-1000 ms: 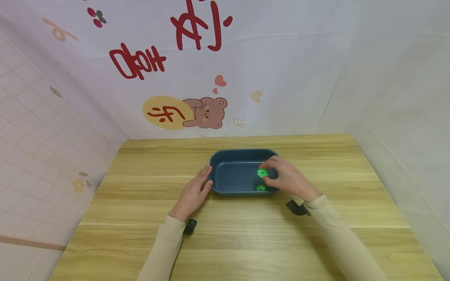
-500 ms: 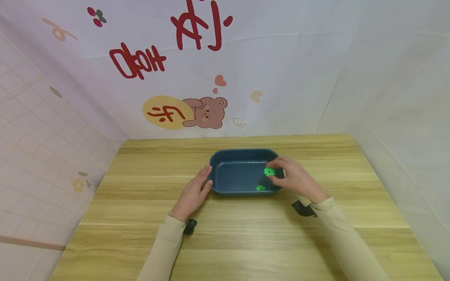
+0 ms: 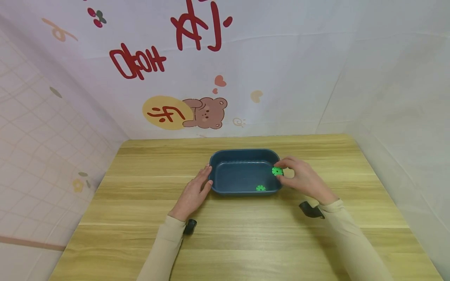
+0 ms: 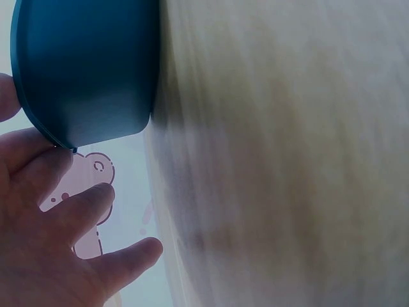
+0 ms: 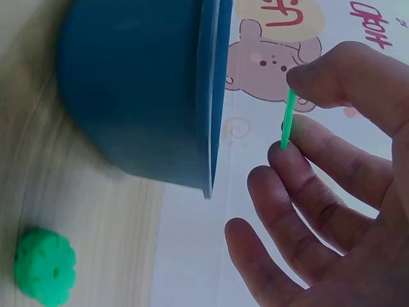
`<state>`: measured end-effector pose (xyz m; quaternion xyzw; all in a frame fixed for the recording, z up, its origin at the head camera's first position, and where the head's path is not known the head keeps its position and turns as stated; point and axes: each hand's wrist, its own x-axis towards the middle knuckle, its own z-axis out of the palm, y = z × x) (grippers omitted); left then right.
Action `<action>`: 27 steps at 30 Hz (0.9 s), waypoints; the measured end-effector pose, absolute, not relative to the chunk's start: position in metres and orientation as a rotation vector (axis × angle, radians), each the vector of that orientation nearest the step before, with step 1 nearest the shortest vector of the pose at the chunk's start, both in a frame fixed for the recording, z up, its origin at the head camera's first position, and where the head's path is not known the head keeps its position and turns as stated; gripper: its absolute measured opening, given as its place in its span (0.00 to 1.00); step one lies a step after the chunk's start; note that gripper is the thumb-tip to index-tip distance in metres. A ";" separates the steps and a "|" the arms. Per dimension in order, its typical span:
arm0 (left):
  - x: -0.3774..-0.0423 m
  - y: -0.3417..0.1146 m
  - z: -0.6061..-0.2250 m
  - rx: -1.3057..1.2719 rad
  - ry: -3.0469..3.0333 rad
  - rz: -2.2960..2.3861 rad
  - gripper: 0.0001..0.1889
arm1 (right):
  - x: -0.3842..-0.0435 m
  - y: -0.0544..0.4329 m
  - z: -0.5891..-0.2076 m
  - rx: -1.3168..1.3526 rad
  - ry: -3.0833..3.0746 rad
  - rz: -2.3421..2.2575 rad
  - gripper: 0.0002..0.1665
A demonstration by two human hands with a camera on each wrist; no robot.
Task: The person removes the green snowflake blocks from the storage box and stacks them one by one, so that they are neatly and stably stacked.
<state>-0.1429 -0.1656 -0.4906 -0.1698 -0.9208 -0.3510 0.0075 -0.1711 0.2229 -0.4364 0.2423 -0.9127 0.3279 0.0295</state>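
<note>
A dark blue rectangular bin point(image 3: 239, 175) stands on the table, and a green notched disc point(image 3: 261, 188) lies inside it near its front wall. My right hand point(image 3: 306, 180) pinches another green notched disc point(image 3: 277, 171) between thumb and fingers, over the bin's right rim. From the right wrist, this thin disc point(image 5: 289, 118) appears edge-on, apart from the bin wall point(image 5: 140, 89). My left hand point(image 3: 191, 195) touches the bin's left end with fingers extended. The left wrist view has its fingertips against the bin's rim point(image 4: 83, 70).
On the wooden table point(image 3: 239, 242), beside the bin, a stack of green notched discs point(image 5: 46, 267) shows in the right wrist view; my right hand hides it from the head view. A white printed cloth point(image 3: 291, 70) hangs behind the table and along both sides.
My right hand has moved to the right with the pinched disc, from above the inside of the bin to its right rim. The left hand, the bin and the other disc stay put.
</note>
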 end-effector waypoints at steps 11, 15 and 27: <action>-0.143 -0.166 -0.490 -0.524 -2.889 -1.089 0.30 | -0.169 0.239 -0.437 0.723 -2.798 0.985 0.17; -0.143 -0.166 -0.490 -0.525 -2.887 -1.091 0.30 | -0.168 0.245 -0.437 0.701 -2.802 0.992 0.17; -0.143 -0.166 -0.490 -0.533 -2.889 -1.072 0.30 | -0.165 0.262 -0.444 0.678 -2.788 0.985 0.17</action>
